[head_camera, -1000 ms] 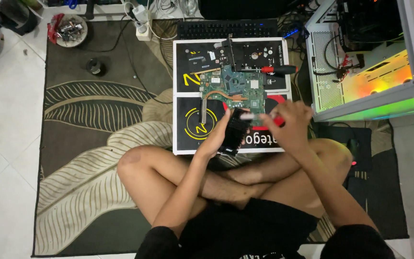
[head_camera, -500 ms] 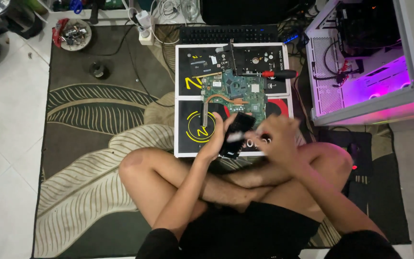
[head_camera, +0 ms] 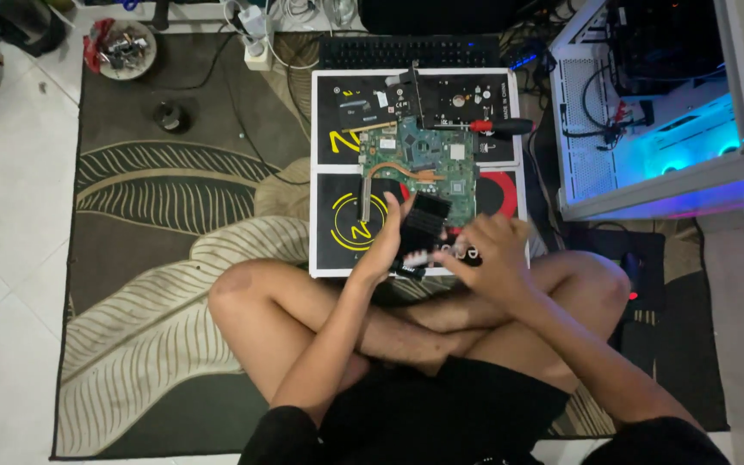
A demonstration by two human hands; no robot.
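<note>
- Hands are held together over the near edge of a black work mat [head_camera: 337, 250] laid on a leaf-patterned rug [head_camera: 157, 258].
- A small black finned part [head_camera: 422, 226], seemingly a heatsink or fan block, is gripped by the left hand [head_camera: 385, 245], with fingers curled round its left side; it is held just above the mat's near half.
- The right hand [head_camera: 484, 254] is placed just right of that part, fingers bent toward it; motion blur hides the fingertips, so whether anything is pinched cannot be told.
- A green circuit board [head_camera: 424, 164] with a copper heat pipe is seen lying on the mat just beyond the hands.
- A red-handled screwdriver [head_camera: 497, 126] is laid on the mat's far right portion, beside the board.
- A black keyboard [head_camera: 406, 52] is set at the far edge of the mat.
- An open white computer case [head_camera: 639, 120], lit blue inside, is stood at the right.
- A round dish [head_camera: 122, 50] of small bits is seen at the far left.
</note>
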